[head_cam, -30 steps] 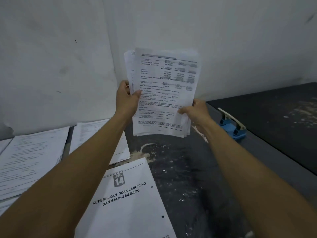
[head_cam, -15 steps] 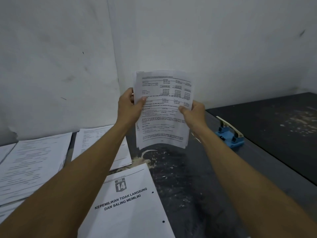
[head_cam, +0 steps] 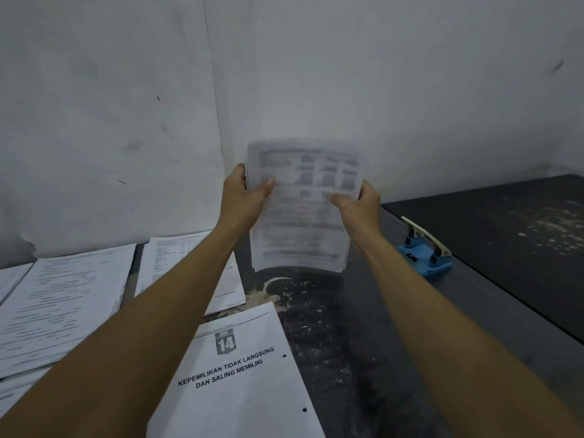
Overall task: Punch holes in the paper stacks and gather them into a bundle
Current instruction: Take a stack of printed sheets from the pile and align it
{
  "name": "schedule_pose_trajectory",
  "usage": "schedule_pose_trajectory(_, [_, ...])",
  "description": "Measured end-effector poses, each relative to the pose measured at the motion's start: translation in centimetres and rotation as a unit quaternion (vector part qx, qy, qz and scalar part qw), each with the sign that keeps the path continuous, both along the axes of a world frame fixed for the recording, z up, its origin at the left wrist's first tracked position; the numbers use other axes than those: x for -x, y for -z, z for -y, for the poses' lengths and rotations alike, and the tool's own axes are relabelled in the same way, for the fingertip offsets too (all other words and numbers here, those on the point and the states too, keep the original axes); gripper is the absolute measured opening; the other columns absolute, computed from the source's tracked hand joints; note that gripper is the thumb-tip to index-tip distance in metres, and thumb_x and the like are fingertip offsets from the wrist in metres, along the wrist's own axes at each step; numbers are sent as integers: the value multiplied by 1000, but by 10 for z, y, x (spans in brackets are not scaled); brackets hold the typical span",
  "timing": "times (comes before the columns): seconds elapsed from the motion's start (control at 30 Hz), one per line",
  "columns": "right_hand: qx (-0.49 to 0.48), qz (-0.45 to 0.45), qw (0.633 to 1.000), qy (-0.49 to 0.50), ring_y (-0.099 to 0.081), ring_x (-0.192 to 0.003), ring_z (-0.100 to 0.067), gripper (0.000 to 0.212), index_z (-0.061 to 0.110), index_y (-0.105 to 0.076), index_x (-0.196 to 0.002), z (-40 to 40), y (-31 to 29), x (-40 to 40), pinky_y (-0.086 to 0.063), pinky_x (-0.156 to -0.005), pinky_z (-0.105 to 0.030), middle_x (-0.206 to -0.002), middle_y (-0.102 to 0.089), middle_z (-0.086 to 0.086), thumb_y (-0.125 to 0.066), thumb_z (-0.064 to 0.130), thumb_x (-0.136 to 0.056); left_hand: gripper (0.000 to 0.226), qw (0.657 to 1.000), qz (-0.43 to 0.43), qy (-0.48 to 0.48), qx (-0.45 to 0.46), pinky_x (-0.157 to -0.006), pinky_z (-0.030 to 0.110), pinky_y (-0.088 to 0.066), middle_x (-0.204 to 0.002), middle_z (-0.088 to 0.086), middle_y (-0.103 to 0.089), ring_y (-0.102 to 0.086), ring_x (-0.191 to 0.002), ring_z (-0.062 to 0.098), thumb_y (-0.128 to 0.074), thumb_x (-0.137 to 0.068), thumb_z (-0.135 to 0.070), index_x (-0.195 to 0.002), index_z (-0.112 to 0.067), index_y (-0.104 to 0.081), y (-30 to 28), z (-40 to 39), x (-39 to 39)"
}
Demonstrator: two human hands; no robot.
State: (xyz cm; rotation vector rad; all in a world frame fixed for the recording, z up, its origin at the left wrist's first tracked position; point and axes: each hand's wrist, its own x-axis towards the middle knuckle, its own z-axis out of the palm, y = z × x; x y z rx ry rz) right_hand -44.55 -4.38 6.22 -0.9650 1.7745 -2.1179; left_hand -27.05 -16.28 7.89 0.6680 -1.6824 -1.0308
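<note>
We have dropped the paper stack [head_cam: 303,210] lower, upright above the tabletop [head_cam: 347,343] near its far edge; both hands [head_cam: 245,197] [head_cam: 358,205] pinch its sides. Loose pinching could misalign sheets.

On the punched sheet [head_cam: 249,374] nearest us we read a badge with "14" above the title "KEPEMILIKAN TIDAK LANGSUNG DAN SALING MEMILIKI", while print on the held stack [head_cam: 303,210] is too blurred to read.

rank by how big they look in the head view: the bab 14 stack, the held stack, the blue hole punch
1. bab 14 stack, though nearness to the camera inflates it
2. held stack
3. blue hole punch
</note>
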Motion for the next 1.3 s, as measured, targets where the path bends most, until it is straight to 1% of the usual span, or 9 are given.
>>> schedule_pose_trajectory(0.17, [-33, 23, 999, -7, -69, -89, -14, 19, 18, -66, -100, 1, 12, -4, -59, -70, -30, -99, -71, 6, -63, 4, -88, 26, 999, 13, 21, -22, -79, 35, -62, -109, -3, -71, -71, -93, 14, -65, -96, -24, -120, -15, -63, 9, -2, -2])
schedule_pose_trajectory(0.3, [-17, 10, 1000, -7, -69, -84, -12, 18, 20, -66, -95, 1, 0, -5, -56, -61, -24, -96, -72, 6, -57, 5, -92, 26, 1000, 3, 15, -1, -77, 33, -62, -109, -3, -71, -71, -91, 11, -64, -97, -25, -121, -15, -63, 0, -2, -1])
schedule_pose_trajectory(0.4, [-1, 19, 1000, -2, -68, -82, -8, 18, 14, -67, -101, 0, 1, -6, -54, -58, -19, -96, -71, 5, -58, 2, -90, 31, 1000, -9, 13, 10, -77, 31, -61, -114, 0, -71, -71, -96, 16, -68, -94, -25, -122, -14, -63, -1, 1, -3])
schedule_pose_trajectory(0.57, [-27, 56, 998, 15, -64, -80, -6, 22, 13, -64, -99, -1, 15, -13, -49, -50, -11, -92, -68, 8, -60, -5, -85, 38, 999, 2, 20, -24, -81, 36, -61, -116, 2, -70, -70, -99, 21, -75, -88, -24, -122, -13, -63, 15, 0, -4])
schedule_pose_trajectory(0.7, [-28, 42, 997, 58, -66, -78, -10, 20, 12, -63, -95, -4, 6, -11, -49, -49, -18, -91, -70, 5, -63, 2, -78, 33, 999, 0, 30, -33, -79, 37, -62, -109, -1, -73, -72, -94, 19, -79, -83, -22, -114, -16, -68, 9, 9, -6])
schedule_pose_trajectory(0.9, [-32, 48, 998, 26, -69, -78, -13, 28, 14, -65, -92, 1, 0, -11, -58, -55, -25, -89, -72, 2, -62, -3, -71, 30, 998, -6, 51, -29, -75, 32, -62, -105, -8, -74, -73, -89, 13, -82, -79, -25, -106, -27, -68, 8, 13, -6])
schedule_pose_trajectory(1.07, [-21, 60, 998, 20, -67, -72, -7, 30, 16, -64, -87, 0, 2, -9, -53, -51, -19, -87, -72, 4, -60, -5, -66, 31, 998, -14, 56, -29, -73, 30, -60, -109, -6, -73, -72, -93, 17, -84, -78, -27, -101, -36, -65, 7, 13, -6])
schedule_pose_trajectory(1.2, [-42, 67, 997, -1, -66, -77, -11, 33, 9, -64, -95, 1, 2, -4, -53, -53, -21, -92, -72, 1, -56, -6, -67, 26, 997, -5, 71, -35, -71, 30, -61, -103, -10, -75, -73, -88, 15, -84, -76, -27, -96, -34, -70, 5, 14, -7])
schedule_pose_trajectory(1.3, [-72, 59, 996, -17, -66, -78, -15, 25, 15, -66, -85, 0, -1, 0, -57, -57, -27, -88, -72, 0, -56, -5, -73, 19, 996, 4, 77, -33, -66, 25, -59, -97, -12, -75, -74, -82, 12, -83, -79, -23, -92, -31, -72, 5, 14, -6])
